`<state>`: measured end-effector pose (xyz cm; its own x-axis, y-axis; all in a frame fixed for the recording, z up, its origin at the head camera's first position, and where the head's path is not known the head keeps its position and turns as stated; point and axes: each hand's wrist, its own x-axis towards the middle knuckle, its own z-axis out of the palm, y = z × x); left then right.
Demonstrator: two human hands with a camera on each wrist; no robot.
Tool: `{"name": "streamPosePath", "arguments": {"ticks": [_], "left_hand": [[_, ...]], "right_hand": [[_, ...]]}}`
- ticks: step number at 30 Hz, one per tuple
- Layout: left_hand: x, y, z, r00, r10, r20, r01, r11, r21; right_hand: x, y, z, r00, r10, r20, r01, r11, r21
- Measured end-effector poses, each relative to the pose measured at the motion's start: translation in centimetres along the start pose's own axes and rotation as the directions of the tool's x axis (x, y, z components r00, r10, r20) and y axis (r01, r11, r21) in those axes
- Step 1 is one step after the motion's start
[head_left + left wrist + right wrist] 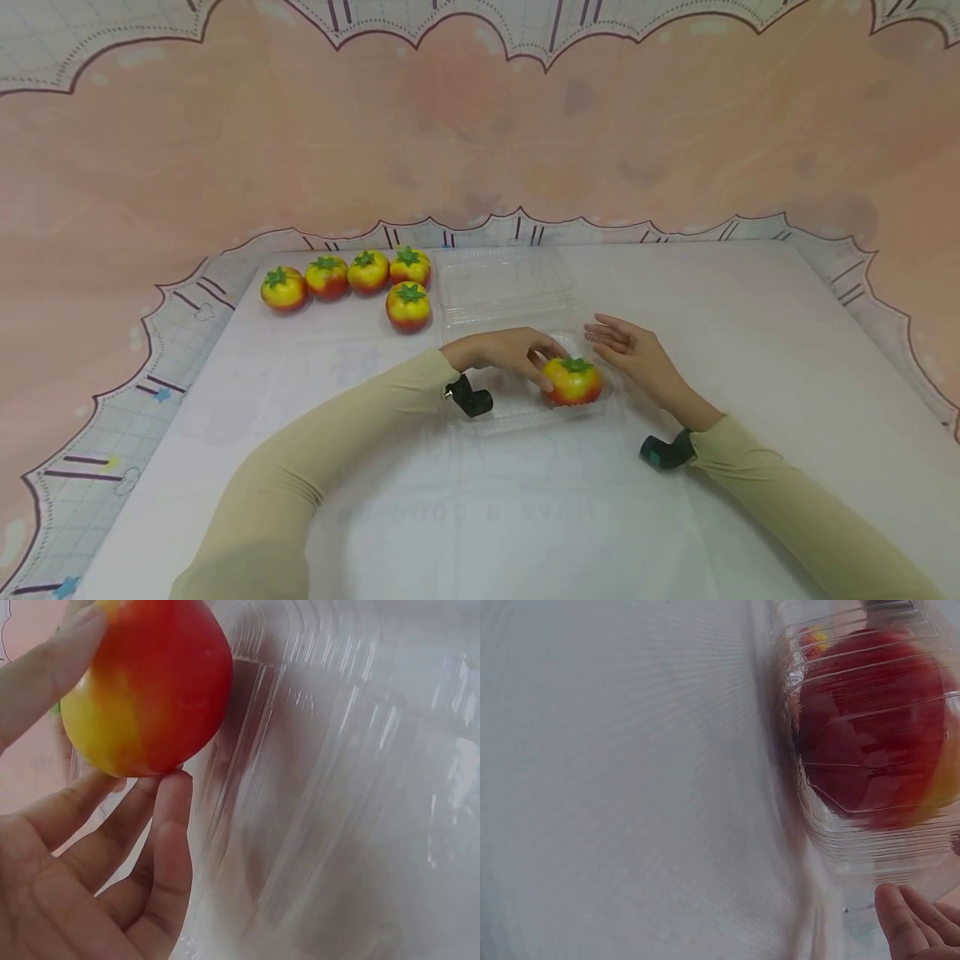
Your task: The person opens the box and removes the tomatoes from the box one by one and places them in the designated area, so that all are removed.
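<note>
A red-and-yellow tomato (pixel 573 382) with a green leafy top is at the right end of a clear plastic clamshell box (pixel 510 408). My left hand (pixel 513 350) grips it, and the left wrist view shows the thumb on one side of the tomato (pixel 150 690) and fingertips on the other. My right hand (pixel 633 354) is just right of the box with its fingers extended, holding nothing. Through the ribbed box wall, the right wrist view shows the tomato (pixel 870 735), with fingertips of the right hand (pixel 915 926) near the box's edge.
Several similar tomatoes (pixel 327 277) stand at the table's back left, one of them (pixel 408 307) in front of the row. The box's raised lid (pixel 506 283) lies back behind its base. White cloth (pixel 750 350) covers the table, and a patterned curtain (pixel 480 142) hangs behind.
</note>
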<state>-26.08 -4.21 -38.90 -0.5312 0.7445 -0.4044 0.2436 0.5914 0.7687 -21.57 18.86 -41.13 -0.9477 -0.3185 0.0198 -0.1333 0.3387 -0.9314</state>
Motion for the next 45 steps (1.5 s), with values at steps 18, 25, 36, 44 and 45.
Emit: {"name": "streamPosePath", "arguments": {"ticks": [18, 25, 36, 44, 45], "left_hand": [[0.03, 0.09, 0.36, 0.995, -0.015, -0.094, 0.027, 0.991, 0.133], [-0.22, -0.01, 0.08, 0.992, -0.017, -0.124, 0.028, 0.996, 0.090], [-0.03, 0.18, 0.17, 0.994, 0.010, -0.110, 0.003, 0.993, 0.117], [0.28, 0.25, 0.53, 0.993, 0.049, -0.106, -0.033, 0.988, 0.150], [0.33, 0.23, 0.56, 0.993, 0.052, -0.103, -0.037, 0.989, 0.145]], "right_hand": [[-0.06, -0.35, 0.01, 1.000, 0.007, -0.002, -0.007, 1.000, 0.003], [0.01, -0.36, -0.06, 1.000, 0.004, 0.000, -0.004, 1.000, -0.004], [0.06, -0.34, -0.07, 1.000, 0.009, -0.002, -0.009, 1.000, -0.009], [-0.03, -0.20, 0.02, 1.000, 0.010, -0.004, -0.010, 1.000, -0.012], [-0.04, -0.16, 0.02, 1.000, 0.011, -0.005, -0.011, 1.000, -0.011]]}}
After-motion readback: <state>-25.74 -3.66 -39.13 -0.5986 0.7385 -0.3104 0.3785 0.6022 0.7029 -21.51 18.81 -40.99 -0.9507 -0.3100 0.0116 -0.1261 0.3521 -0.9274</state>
